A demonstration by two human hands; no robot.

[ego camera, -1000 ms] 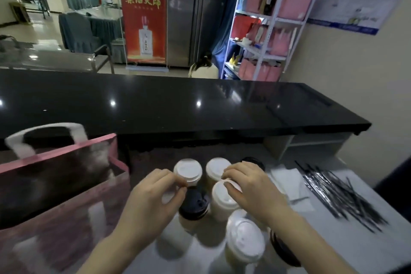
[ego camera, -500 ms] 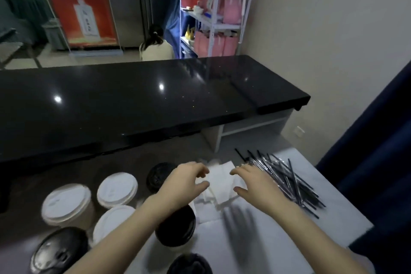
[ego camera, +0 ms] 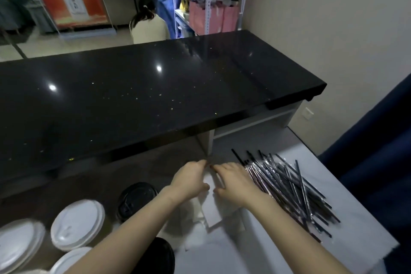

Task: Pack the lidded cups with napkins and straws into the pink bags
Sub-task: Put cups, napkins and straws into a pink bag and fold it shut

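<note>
Packing is judged barely begun: the lidded cups (ego camera: 77, 224) are left unpacked on the table (ego camera: 355, 218), the straws (ego camera: 289, 184) lie loose, and pink bags (ego camera: 213, 18) are seen only in the background. The left hand (ego camera: 191, 181) and right hand (ego camera: 233, 182) are laid, fingers bent, on the napkins (ego camera: 211, 209) between cups and straws; whether one is pinched cannot be told.

Napkins (ego camera: 212, 209) mostly hidden under left hand (ego camera: 189, 181) and right hand (ego camera: 233, 182). Left fingertips blurred; pinch or mere touch unclear. White-lidded cup (ego camera: 17, 244) cut off by left edge, second white lid (ego camera: 66, 260) by bottom edge. Black-lidded cup (ego camera: 160, 253) half hidden under left forearm. Straws (ego camera: 287, 187) blurred, uncountable. Person (ego camera: 148, 26) partly hidden behind counter (ego camera: 133, 95).
</note>
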